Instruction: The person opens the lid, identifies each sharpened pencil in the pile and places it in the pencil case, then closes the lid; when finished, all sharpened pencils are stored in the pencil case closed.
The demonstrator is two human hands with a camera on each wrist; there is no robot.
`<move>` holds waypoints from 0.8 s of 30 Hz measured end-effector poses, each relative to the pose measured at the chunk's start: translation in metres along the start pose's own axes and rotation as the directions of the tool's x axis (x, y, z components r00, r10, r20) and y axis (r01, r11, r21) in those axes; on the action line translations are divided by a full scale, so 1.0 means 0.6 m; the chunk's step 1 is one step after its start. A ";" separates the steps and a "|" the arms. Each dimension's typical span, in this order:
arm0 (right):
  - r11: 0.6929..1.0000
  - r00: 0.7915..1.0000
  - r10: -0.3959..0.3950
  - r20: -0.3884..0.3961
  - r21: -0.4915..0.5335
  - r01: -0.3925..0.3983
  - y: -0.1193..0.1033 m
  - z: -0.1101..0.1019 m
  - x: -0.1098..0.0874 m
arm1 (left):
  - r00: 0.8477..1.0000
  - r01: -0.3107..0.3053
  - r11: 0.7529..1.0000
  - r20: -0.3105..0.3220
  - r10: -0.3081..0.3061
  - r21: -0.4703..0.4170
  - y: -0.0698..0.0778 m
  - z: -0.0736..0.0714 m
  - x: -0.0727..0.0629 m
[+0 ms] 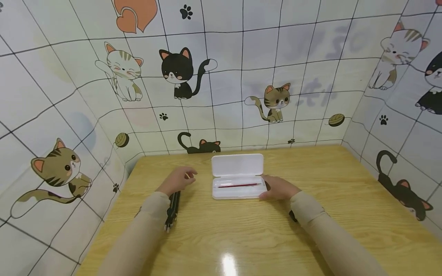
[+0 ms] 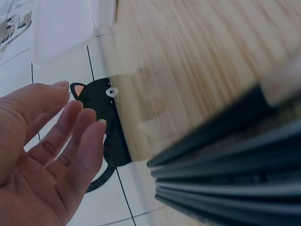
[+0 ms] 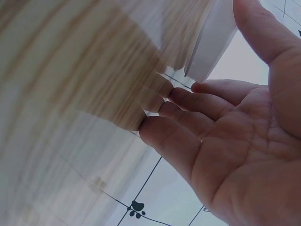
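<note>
A white pencil case (image 1: 237,165) stands with its lid raised near the back of the table. In its tray lies one slim red pencil (image 1: 238,185). My right hand (image 1: 279,188) grips the case's right end, thumb at the front corner and fingers at the back; in the right wrist view the index finger meets the case's edge (image 3: 211,42). Left of the case, my left hand (image 1: 177,179) hovers with fingers loosely bent and nothing in them. Several dark pencils (image 1: 173,211) lie in a bunch below the left wrist, partly hidden by it.
The wood-grain table (image 1: 235,226) reflects a bright light near its front. A white cloth (image 1: 228,88) with grid lines and cartoon cats surrounds the table at the back and both sides.
</note>
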State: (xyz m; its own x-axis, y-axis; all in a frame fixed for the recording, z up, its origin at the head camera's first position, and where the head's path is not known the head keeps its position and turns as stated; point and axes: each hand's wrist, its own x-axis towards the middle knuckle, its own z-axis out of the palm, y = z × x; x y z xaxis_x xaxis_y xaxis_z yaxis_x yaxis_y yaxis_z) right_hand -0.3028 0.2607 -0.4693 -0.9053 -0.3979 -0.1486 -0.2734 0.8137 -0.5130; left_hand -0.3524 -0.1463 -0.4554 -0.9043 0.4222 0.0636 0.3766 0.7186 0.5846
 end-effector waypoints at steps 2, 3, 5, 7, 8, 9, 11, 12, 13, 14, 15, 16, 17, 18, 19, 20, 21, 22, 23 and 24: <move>1.000 1.000 -0.003 0.002 0.002 0.003 -0.002 0.001 -0.001 | 1.000 0.030 0.999 0.001 -0.030 -0.023 -0.007 -0.004 -0.007; 1.000 1.000 0.000 0.002 0.005 0.000 -0.003 0.002 -0.001 | 0.999 0.039 0.999 -0.002 -0.039 -0.020 -0.010 -0.006 -0.010; 1.000 1.000 0.014 0.002 0.006 -0.014 -0.003 0.002 -0.001 | 0.999 0.052 0.999 -0.012 -0.052 -0.016 -0.016 -0.009 -0.014; 1.000 1.000 0.018 0.002 0.005 -0.018 -0.002 0.002 -0.001 | 0.998 0.067 0.998 -0.022 -0.067 -0.017 -0.022 -0.011 -0.016; 1.000 1.000 0.015 0.001 -0.002 -0.015 -0.001 0.002 -0.001 | 0.997 0.077 0.997 -0.026 -0.078 -0.020 -0.024 -0.012 -0.017; 1.000 1.000 0.017 0.000 0.001 -0.017 0.000 0.002 -0.001 | 0.996 0.081 0.997 -0.032 -0.081 -0.019 -0.027 -0.013 -0.018; 1.000 1.000 0.017 0.000 0.008 -0.017 0.002 0.002 -0.001 | 0.995 0.086 0.996 -0.042 -0.087 -0.017 -0.030 -0.015 -0.019; 1.000 1.000 0.014 0.000 0.010 -0.014 0.002 0.002 0.000 | 0.995 0.083 0.997 -0.046 -0.083 -0.011 -0.030 -0.016 -0.020; 1.000 1.000 0.012 0.000 0.012 -0.012 0.003 0.002 0.000 | 0.995 0.082 0.997 -0.048 -0.083 -0.006 -0.031 -0.016 -0.021; 1.000 1.000 0.013 0.000 0.014 -0.013 0.003 0.003 0.000 | 0.995 0.082 0.997 -0.051 -0.082 -0.002 -0.031 -0.016 -0.021; 1.000 1.000 0.013 0.001 0.015 -0.013 0.004 0.003 0.001 | 0.995 0.082 0.997 -0.053 -0.082 -0.001 -0.032 -0.016 -0.022; 1.000 1.000 0.014 0.002 0.016 -0.014 0.004 0.003 0.001 | 0.995 0.078 0.997 -0.056 -0.078 0.004 -0.032 -0.016 -0.022; 1.000 1.000 0.013 0.002 0.015 -0.013 0.004 0.003 0.001 | 0.996 0.075 0.997 -0.057 -0.075 0.005 -0.033 -0.016 -0.022; 1.000 1.000 0.013 0.002 0.014 -0.013 0.004 0.003 0.002 | 0.996 0.073 0.997 -0.057 -0.073 0.004 -0.034 -0.016 -0.023; 1.000 1.000 0.010 0.001 0.013 -0.010 0.004 0.003 0.002 | 0.996 0.075 0.997 -0.058 -0.075 0.002 -0.035 -0.016 -0.023; 1.000 1.000 0.010 0.000 0.011 -0.010 0.004 0.003 0.003 | 0.996 0.071 0.997 -0.059 -0.071 0.000 -0.036 -0.015 -0.022; 1.000 1.000 0.003 -0.002 0.002 -0.003 0.004 0.004 0.003 | 0.996 0.068 0.998 -0.061 -0.067 -0.001 -0.037 -0.015 -0.022; 1.000 1.000 0.006 -0.003 0.008 -0.006 0.004 0.004 0.003 | 0.996 0.063 0.998 -0.063 -0.063 -0.001 -0.038 -0.014 -0.022; 1.000 1.000 0.007 -0.005 0.006 -0.007 0.004 0.005 0.004 | 0.996 0.061 0.998 -0.064 -0.061 -0.003 -0.039 -0.013 -0.021; 1.000 1.000 0.002 -0.007 -0.002 -0.002 0.004 0.005 0.004 | 0.996 0.058 0.998 -0.065 -0.058 -0.005 -0.040 -0.013 -0.021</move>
State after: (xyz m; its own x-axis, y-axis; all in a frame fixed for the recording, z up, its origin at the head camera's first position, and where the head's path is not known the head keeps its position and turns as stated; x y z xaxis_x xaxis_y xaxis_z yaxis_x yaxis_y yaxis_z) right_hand -0.3048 0.2607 -0.4734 -0.9083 -0.3929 -0.1439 -0.2718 0.8154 -0.5111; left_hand -0.3516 -0.1728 -0.4640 -0.9359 0.3425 0.0819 0.3223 0.7394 0.5911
